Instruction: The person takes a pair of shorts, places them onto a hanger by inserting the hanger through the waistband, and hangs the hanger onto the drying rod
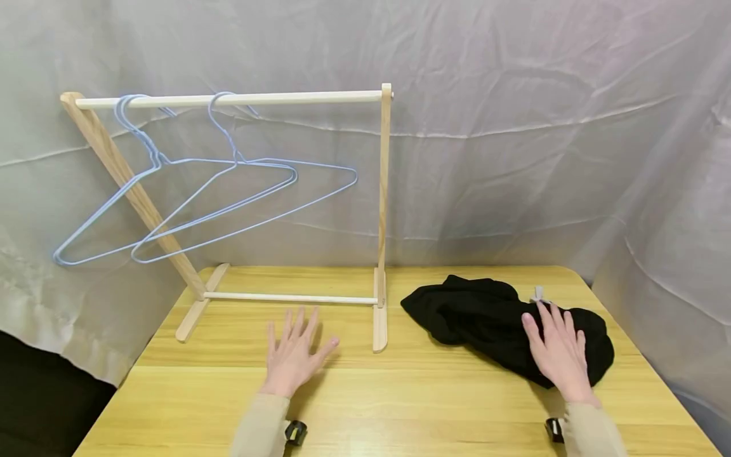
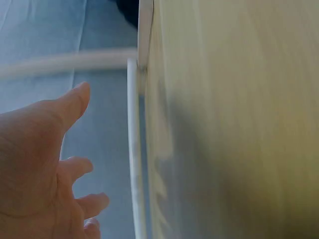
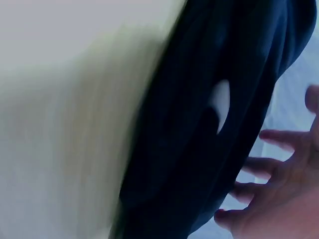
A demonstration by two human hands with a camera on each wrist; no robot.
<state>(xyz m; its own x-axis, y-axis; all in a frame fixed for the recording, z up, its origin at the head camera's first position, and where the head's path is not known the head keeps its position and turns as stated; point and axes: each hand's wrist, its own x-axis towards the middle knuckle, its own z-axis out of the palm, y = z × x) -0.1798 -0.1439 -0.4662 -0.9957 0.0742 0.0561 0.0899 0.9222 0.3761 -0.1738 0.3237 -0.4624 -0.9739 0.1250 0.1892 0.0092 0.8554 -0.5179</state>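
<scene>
A crumpled black garment (image 1: pixel 474 317) lies on the right part of the wooden table (image 1: pixel 354 400), with a small pale tag (image 1: pixel 538 293) at its far edge. Over its right end is my right hand (image 1: pixel 559 352), fingers spread and straight; the right wrist view shows the fingertips right at the dark cloth (image 3: pixel 199 129). My left hand (image 1: pixel 294 358) is held over the table in front of the rack's lower bar (image 1: pixel 291 298), fingers spread, holding nothing. In the left wrist view, the left hand (image 2: pixel 45 164) has its thumb apart from the fingers.
A wooden clothes rack (image 1: pixel 382 190) stands at the back left. From its top bar (image 1: pixel 308 98) hang several light blue wire hangers (image 1: pixel 245 162), bunched toward the left. Grey curtain cloth (image 1: pixel 514 127) surrounds the table, and something black (image 1: pixel 46 393) is at the lower left.
</scene>
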